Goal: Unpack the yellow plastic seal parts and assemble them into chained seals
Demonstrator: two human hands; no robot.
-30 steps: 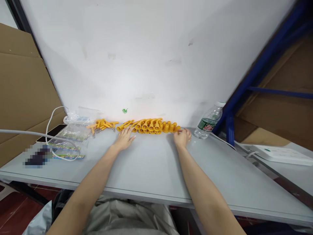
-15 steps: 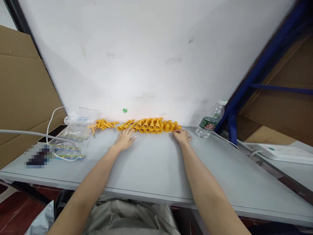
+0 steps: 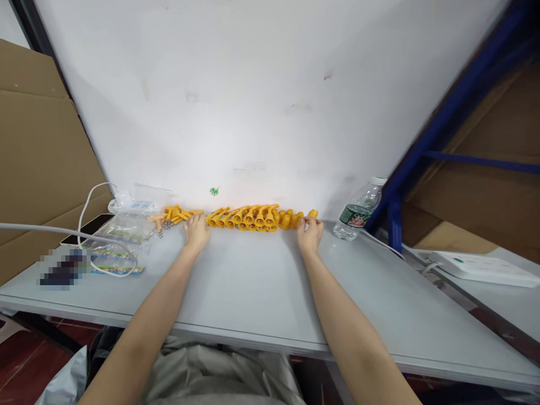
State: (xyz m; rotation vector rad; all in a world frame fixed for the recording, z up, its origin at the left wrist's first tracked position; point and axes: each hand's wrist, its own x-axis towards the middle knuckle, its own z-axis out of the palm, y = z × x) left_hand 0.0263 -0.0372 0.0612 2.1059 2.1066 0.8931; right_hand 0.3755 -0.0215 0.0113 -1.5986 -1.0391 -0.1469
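Note:
Yellow plastic horn-shaped pieces (image 3: 248, 218) lie stacked against the white wall, flared ends facing me. To their right stand several short yellow cylindrical pieces (image 3: 289, 219). My right hand (image 3: 310, 235) pinches one yellow cylindrical piece (image 3: 313, 214) at the right end of that group, tilted up. At the left, a loose heap of yellow T-shaped pieces (image 3: 175, 213) with small metal chains lies on the table. My left hand (image 3: 197, 232) has its fingers closed over the T-shaped piece at the heap's right edge and partly hides it.
On the grey table (image 3: 248, 292) a water bottle (image 3: 358, 211) leans at the right. Clear plastic bags (image 3: 130, 225), a phone (image 3: 95, 226) and a white cable (image 3: 84, 208) lie left. Beyond the blue frame (image 3: 395, 219) is a white power strip (image 3: 485, 267). Cardboard (image 3: 42, 152) stands left.
My left hand has moved left from the horn-shaped pieces to the T-shaped heap. My right hand has closed on a cylindrical piece and tipped it up at the row's right end.

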